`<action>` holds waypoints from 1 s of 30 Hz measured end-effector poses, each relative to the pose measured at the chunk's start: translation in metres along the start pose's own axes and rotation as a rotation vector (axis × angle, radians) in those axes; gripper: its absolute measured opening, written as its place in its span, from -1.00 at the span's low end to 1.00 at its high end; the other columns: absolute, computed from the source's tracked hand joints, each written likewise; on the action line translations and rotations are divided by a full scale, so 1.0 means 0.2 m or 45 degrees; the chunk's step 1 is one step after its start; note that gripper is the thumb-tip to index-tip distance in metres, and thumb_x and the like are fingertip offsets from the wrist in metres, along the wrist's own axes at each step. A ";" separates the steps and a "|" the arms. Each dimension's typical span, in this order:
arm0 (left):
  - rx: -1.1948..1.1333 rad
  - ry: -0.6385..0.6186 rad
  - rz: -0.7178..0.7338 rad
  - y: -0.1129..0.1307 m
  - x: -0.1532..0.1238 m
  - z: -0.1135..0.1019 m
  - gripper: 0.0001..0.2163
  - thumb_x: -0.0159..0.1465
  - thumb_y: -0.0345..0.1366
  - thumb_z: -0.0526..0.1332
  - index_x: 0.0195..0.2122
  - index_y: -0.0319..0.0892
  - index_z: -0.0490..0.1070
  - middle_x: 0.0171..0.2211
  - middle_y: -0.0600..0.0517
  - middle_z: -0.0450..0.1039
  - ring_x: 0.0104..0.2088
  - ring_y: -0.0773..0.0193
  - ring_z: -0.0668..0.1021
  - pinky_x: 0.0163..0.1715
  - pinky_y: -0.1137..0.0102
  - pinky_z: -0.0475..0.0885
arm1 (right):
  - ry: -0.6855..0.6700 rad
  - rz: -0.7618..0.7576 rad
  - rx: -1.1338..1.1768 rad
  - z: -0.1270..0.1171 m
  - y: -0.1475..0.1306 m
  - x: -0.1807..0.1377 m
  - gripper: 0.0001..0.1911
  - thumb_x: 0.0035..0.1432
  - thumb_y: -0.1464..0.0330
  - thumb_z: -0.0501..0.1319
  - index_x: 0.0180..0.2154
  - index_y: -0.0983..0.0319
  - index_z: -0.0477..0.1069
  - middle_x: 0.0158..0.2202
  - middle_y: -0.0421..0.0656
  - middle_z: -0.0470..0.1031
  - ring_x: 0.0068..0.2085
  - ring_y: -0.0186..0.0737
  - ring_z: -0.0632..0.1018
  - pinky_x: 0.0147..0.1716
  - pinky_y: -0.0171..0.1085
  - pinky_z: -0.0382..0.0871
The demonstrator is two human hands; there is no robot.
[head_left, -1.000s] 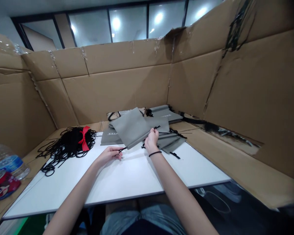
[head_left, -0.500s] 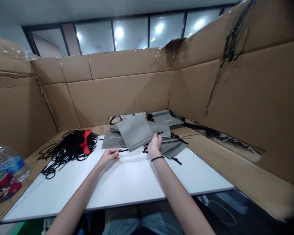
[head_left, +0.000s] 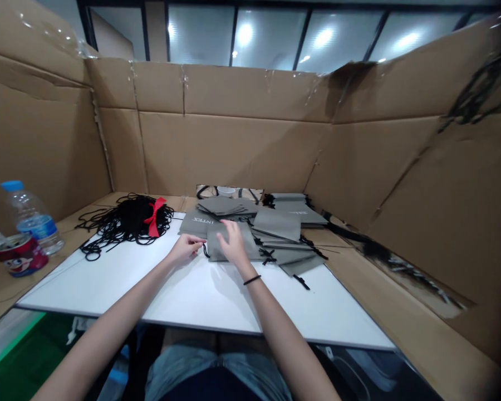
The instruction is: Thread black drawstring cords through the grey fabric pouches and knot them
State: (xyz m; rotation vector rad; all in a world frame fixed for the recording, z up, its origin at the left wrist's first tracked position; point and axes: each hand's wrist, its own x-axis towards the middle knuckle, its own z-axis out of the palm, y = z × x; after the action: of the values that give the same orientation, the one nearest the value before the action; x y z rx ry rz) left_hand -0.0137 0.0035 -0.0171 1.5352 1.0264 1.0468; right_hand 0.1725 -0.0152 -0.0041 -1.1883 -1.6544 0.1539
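A grey drawstring pouch lies on the white board in front of me. My left hand pinches the short black cord at the pouch's left edge. Over the pouch is my right hand, thumb and fingers apart, with a black band round the wrist; whether it presses on the fabric I cannot tell. Behind lie more grey pouches, one with white lettering. To the right, a loose pile of grey pouches shows black knotted cord ends.
A bundle of black cords tied with a red ribbon lies at the left of the white board. Farther left stand a plastic bottle and an opened can. Cardboard walls enclose the back and sides.
The pouch held up between both hands is now down on the board. My right hand has let go of its right cord and moved left over it. The view has shifted right.
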 end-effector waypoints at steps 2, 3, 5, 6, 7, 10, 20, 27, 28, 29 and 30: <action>0.025 -0.019 0.019 0.01 0.00 -0.02 -0.65 -0.01 -0.20 0.33 -0.24 -0.34 0.60 -0.60 0.01 0.44 -0.63 0.42 0.32 -0.63 0.49 0.17 | -0.217 -0.032 -0.035 0.07 -0.02 -0.04 -0.73 0.16 0.34 0.15 -0.09 0.19 0.43 0.03 -0.07 0.36 0.10 -0.14 0.34 0.12 -0.15 0.19; 0.038 -0.026 0.028 0.01 0.00 -0.03 -0.65 0.00 -0.21 0.32 -0.23 -0.33 0.60 -0.55 -0.01 0.48 -0.61 0.41 0.34 -0.62 0.49 0.19 | -0.295 -0.029 -0.057 0.10 -0.02 -0.06 -0.78 0.18 0.32 0.13 -0.15 0.19 0.46 0.05 -0.07 0.36 0.11 -0.12 0.32 0.13 -0.13 0.17; 0.065 -0.038 0.042 0.01 0.01 -0.05 -0.67 0.01 -0.23 0.31 -0.22 -0.32 0.59 -0.49 -0.04 0.53 -0.58 0.39 0.36 -0.61 0.50 0.21 | -0.409 -0.011 -0.106 0.12 0.00 -0.08 -0.78 0.23 0.32 0.08 -0.24 0.19 0.49 0.04 -0.07 0.36 0.12 -0.10 0.30 0.13 -0.08 0.12; 0.078 -0.043 0.048 0.01 0.01 -0.05 -0.67 0.02 -0.24 0.31 -0.22 -0.31 0.59 -0.47 -0.05 0.54 -0.58 0.40 0.36 -0.60 0.50 0.22 | -0.455 -0.004 -0.130 0.13 0.00 -0.09 -0.77 0.24 0.34 0.07 -0.27 0.19 0.50 0.03 -0.07 0.37 0.11 -0.10 0.30 0.13 -0.06 0.10; 0.090 -0.049 0.053 0.01 0.01 -0.06 -0.68 0.02 -0.24 0.31 -0.22 -0.31 0.60 -0.46 -0.05 0.54 -0.58 0.40 0.36 -0.60 0.50 0.22 | -0.497 -0.002 -0.151 0.13 0.01 -0.09 -0.76 0.24 0.36 0.06 -0.30 0.19 0.50 0.00 -0.07 0.39 0.10 -0.10 0.30 0.13 -0.06 0.09; 0.114 -0.071 0.072 0.02 0.02 -0.06 -0.68 0.03 -0.25 0.30 -0.22 -0.31 0.60 -0.46 -0.05 0.55 -0.58 0.40 0.36 -0.59 0.49 0.23 | -0.595 -0.021 -0.199 0.11 0.02 -0.09 -0.77 0.23 0.38 0.08 -0.35 0.20 0.51 -0.01 -0.07 0.40 0.08 -0.11 0.31 0.13 -0.06 0.06; 0.203 -0.180 0.166 0.07 -0.02 -0.07 -0.68 0.11 -0.23 0.25 -0.18 -0.32 0.58 -0.43 -0.08 0.54 -0.53 0.37 0.38 -0.55 0.48 0.24 | -0.668 -0.091 -0.221 0.08 -0.03 -0.09 -0.85 0.20 0.34 0.16 -0.29 0.17 0.51 0.02 -0.10 0.39 0.10 -0.12 0.30 0.12 -0.11 0.04; 0.355 -0.177 0.341 0.05 -0.01 -0.10 -0.72 0.16 -0.21 0.24 -0.20 -0.27 0.58 -0.36 -0.06 0.51 -0.47 0.34 0.41 -0.45 0.45 0.28 | -0.659 -0.085 -0.245 0.10 0.00 -0.07 -0.76 0.20 0.46 0.03 -0.32 0.22 0.48 -0.05 -0.08 0.43 0.05 -0.18 0.35 0.15 -0.13 0.01; 0.382 -0.168 0.370 0.06 -0.01 -0.10 -0.74 0.17 -0.22 0.24 -0.21 -0.25 0.59 -0.36 -0.06 0.50 -0.45 0.33 0.42 -0.43 0.45 0.29 | -0.655 -0.091 -0.250 0.10 0.00 -0.07 -0.75 0.19 0.47 0.02 -0.33 0.22 0.47 -0.06 -0.08 0.44 0.04 -0.18 0.35 0.15 -0.13 0.00; 0.408 -0.162 0.394 0.06 -0.01 -0.10 -0.76 0.17 -0.22 0.24 -0.22 -0.24 0.59 -0.35 -0.05 0.49 -0.43 0.32 0.43 -0.41 0.45 0.29 | -0.651 -0.098 -0.253 0.10 0.00 -0.07 -0.76 0.19 0.46 0.02 -0.35 0.22 0.46 -0.07 -0.09 0.44 0.03 -0.18 0.36 0.16 -0.11 -0.01; 0.433 -0.160 0.414 0.06 -0.01 -0.10 -0.77 0.18 -0.23 0.23 -0.23 -0.22 0.59 -0.36 -0.04 0.49 -0.41 0.30 0.43 -0.39 0.44 0.30 | -0.648 -0.108 -0.257 0.09 0.00 -0.07 -0.77 0.19 0.45 0.03 -0.38 0.22 0.45 -0.08 -0.09 0.44 0.02 -0.18 0.36 0.18 -0.09 -0.04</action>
State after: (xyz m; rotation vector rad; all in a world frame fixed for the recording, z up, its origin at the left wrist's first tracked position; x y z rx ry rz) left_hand -0.0319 0.0046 -0.0034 2.0713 0.9187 1.0123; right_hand 0.1576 -0.0178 -0.0223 -1.2963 -2.2039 0.2568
